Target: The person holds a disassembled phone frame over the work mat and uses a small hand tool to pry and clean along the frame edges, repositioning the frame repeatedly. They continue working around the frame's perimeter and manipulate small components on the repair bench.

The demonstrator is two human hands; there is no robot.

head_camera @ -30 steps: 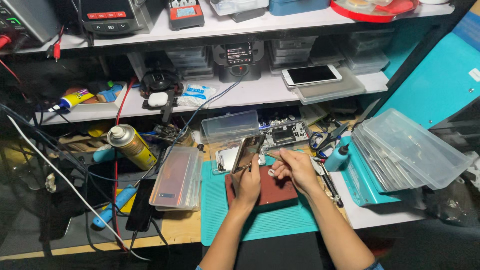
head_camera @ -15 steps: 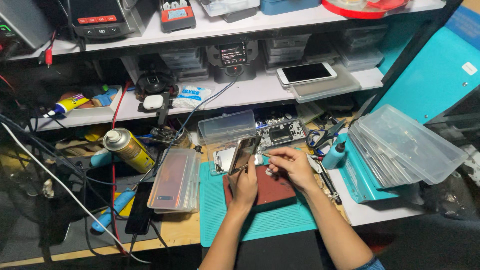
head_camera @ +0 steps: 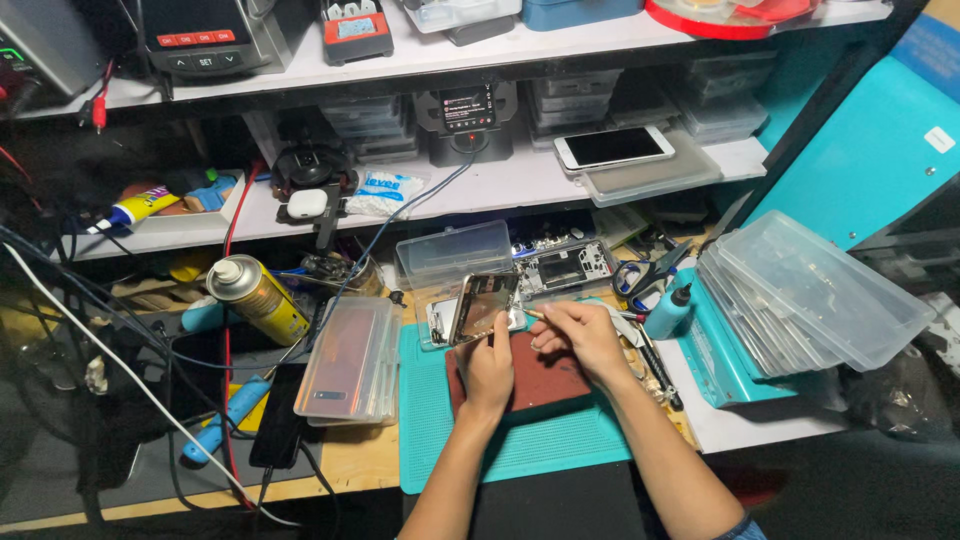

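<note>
My left hand [head_camera: 487, 368] holds a phone frame [head_camera: 483, 304] tilted up on edge above a dark red pad [head_camera: 545, 388] that lies on a teal work mat [head_camera: 440, 440]. My right hand [head_camera: 580, 338] is pinched on a thin metal tool [head_camera: 534, 315] whose tip touches the right side of the phone frame. Just behind the hands lies an opened phone body with its circuit board showing [head_camera: 566, 266]. Part of the phone frame's lower edge is hidden by my left fingers.
A stack of clear plastic cases [head_camera: 345, 360] lies left of the mat, a yellow spray can [head_camera: 255, 297] beyond it. More clear lids [head_camera: 815, 290] pile up at the right beside a small blue bottle [head_camera: 668, 312]. Shelves behind hold a white phone [head_camera: 612, 148], meters and cables.
The view has shifted slightly; the phone frame in my left hand has tipped a little and my right hand has stayed at its right side.
</note>
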